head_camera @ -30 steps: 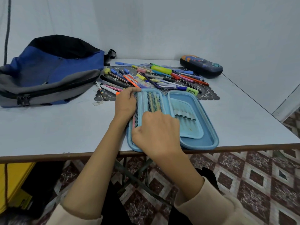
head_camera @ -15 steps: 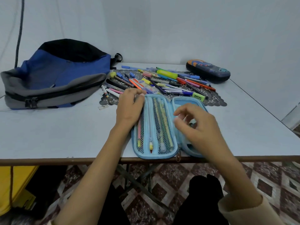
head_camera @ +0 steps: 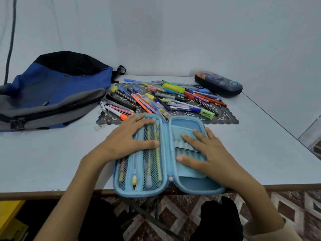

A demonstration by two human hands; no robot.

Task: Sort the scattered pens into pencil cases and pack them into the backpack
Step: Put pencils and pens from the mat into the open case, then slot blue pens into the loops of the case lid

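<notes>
Moved: right grip (head_camera: pixel 210 155) has dropped from hovering with curled fingers to lying flat on the right half of the blue pencil case (head_camera: pixel 156 193); left grip (head_camera: pixel 128 141) slid further onto the mesh pocket.
Case: open at the near edge of the worktop (head_camera: pixel 52 153), near rim poking just past it. A few pens sit behind the mesh on the left half; loop flap on the right looks empty.
Grips: both flat, fingers straight, pressing, holding nothing.
Loose pens (head_camera: pixel 166 100): heaped on the dark doily (head_camera: pixel 225 119) just beyond the case.
Around: backpack (head_camera: pixel 57 87) far left, closed dark pencil case (head_camera: pixel 218 84) far right.
Tip: imo pin the case with one palm so it can't slide off, and feed pens in a couple at a time.
</notes>
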